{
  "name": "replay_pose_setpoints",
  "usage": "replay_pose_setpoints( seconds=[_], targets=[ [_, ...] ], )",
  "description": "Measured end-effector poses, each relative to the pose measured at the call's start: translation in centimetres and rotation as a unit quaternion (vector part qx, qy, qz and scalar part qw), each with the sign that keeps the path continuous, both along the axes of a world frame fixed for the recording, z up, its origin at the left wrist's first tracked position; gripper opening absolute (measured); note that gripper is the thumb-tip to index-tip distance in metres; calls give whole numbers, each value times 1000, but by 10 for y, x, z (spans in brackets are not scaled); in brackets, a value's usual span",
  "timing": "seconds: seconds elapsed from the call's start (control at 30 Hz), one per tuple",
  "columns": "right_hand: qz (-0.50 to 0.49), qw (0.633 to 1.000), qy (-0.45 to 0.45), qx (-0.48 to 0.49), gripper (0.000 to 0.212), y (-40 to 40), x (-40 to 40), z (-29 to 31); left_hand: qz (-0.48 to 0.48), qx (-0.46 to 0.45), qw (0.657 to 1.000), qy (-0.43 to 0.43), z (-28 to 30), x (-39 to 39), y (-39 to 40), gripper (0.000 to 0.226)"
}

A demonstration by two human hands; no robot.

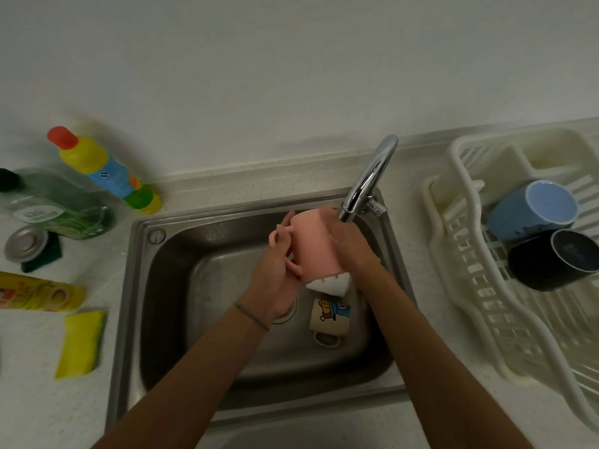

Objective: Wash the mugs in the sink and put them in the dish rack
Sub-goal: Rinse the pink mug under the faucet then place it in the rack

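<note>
On the counter left of the steel sink stand detergent bottles. In the basin a cartoon-printed cream mug lies on its side. Above it, under the faucet, the left hand grips the pink mug by its handle; the right hand wraps its far side. The dish rack holds a blue mug and a black mug.

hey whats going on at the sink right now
A person is washing a pink mug over the sink, right under the tap. The left hand grips it at the handle; the right hand wraps the other side. A cartoon-print mug lies on the sink floor, unwashed. A blue mug and a dark mug already sit in the dish rack.
</note>
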State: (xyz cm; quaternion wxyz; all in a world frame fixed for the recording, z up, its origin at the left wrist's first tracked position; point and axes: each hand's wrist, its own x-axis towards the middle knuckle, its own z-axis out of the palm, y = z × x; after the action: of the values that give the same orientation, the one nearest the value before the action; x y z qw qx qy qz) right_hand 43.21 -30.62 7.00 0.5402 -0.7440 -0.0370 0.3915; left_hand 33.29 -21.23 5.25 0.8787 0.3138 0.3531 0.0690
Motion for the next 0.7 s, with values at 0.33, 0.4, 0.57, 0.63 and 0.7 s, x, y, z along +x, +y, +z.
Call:
replay_pose_setpoints(
  seconds=[0.33,0.4,0.57,0.63,0.7],
  targets=[
    [-113,978,94,149,70,-8,-8,-22,-20,290,948,132,-4,14,1,38],
    [-144,984,35,104,50,-4,-6,-21,11,434,887,159,-7,12,-5,38],
    [-131,984,-115,28,45,-1,-7,-26,-48,449,886,107,2,6,-30,26],
    [-114,983,-141,5,48,-2,-9,-27,-62,378,916,123,3,11,-27,36],
    [-115,981,-153,9,42,-3,-10,-24,-65,365,917,149,2,18,-25,41]
  ],
)
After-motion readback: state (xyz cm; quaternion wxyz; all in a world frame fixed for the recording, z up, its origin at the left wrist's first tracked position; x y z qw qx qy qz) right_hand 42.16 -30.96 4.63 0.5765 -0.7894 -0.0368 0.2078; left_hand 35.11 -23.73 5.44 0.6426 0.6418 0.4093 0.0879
